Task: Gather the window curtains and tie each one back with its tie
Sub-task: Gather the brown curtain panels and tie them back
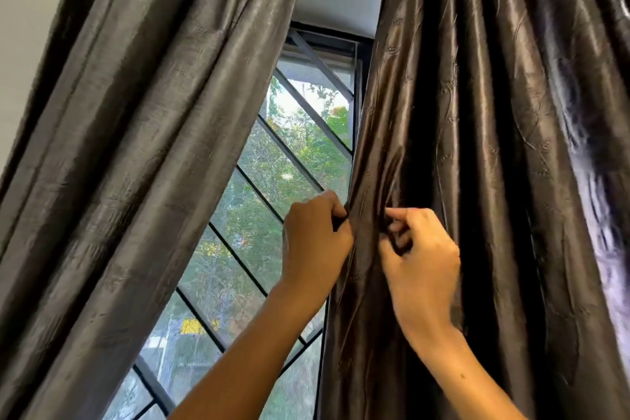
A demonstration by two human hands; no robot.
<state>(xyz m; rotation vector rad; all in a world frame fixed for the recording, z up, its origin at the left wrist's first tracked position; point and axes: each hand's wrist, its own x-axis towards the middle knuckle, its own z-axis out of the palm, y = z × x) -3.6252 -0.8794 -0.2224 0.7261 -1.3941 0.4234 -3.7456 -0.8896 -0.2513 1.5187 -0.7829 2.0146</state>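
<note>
Left hand pinches inner edge of right dark glossy satin curtain; right hand curled, pinching fold beside it. Risk — slick fabric slipping from shallow pinches, gathered pleats spilling loose; no tie visible.

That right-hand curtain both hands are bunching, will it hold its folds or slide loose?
The right curtain looks glossy and satiny, so it will probably slip between pinching fingers. It hangs in soft deep folds, so it is likely floppy and would probably fall open once the left hand or right hand lets go.

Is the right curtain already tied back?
Not tied: right curtain hangs in loose folds, no tie visible; both hands only pinch its edge.
</note>
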